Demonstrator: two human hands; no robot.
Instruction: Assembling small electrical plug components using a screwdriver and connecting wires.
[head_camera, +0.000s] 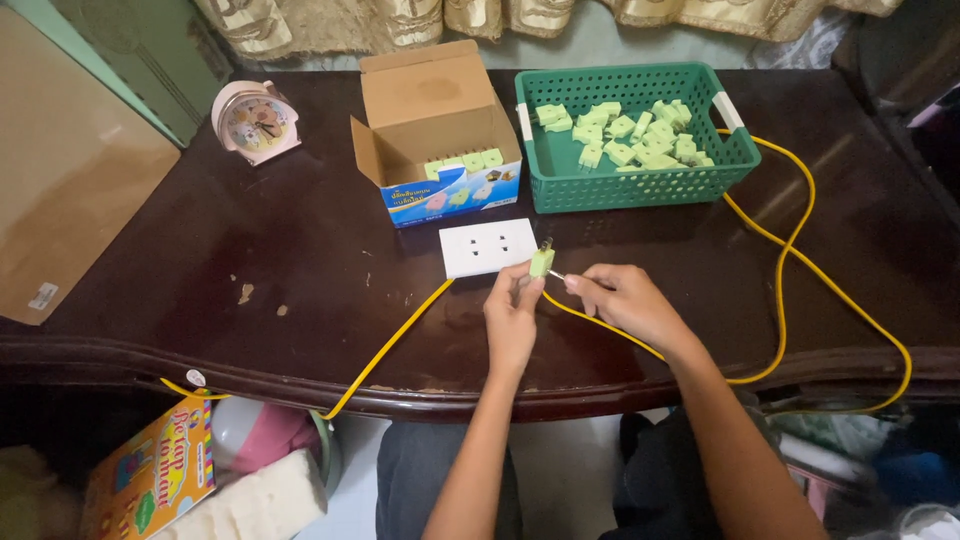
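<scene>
We hold a light-green plug adapter (541, 262) just off the right corner of the white socket plate (488, 247), with a thin metal tool at its side.

Our left hand (512, 316) pinches the adapter by its lower body, prongs up; our right hand (628, 300) is closed narrowly on a slim metal tool (556, 274) whose tip meets the adapter. In our judgement the pinch is slight, so pressure from the tool could twist the adapter loose onto the dark table (300, 250), or the tip could skid onto our left fingers. The yellow cable (790, 250) loops under our right wrist and could snag. We cannot make out the tool's kind or the exact point it touches. More adapters lie in the green basket (640, 185) and the open carton (430, 130).
</scene>
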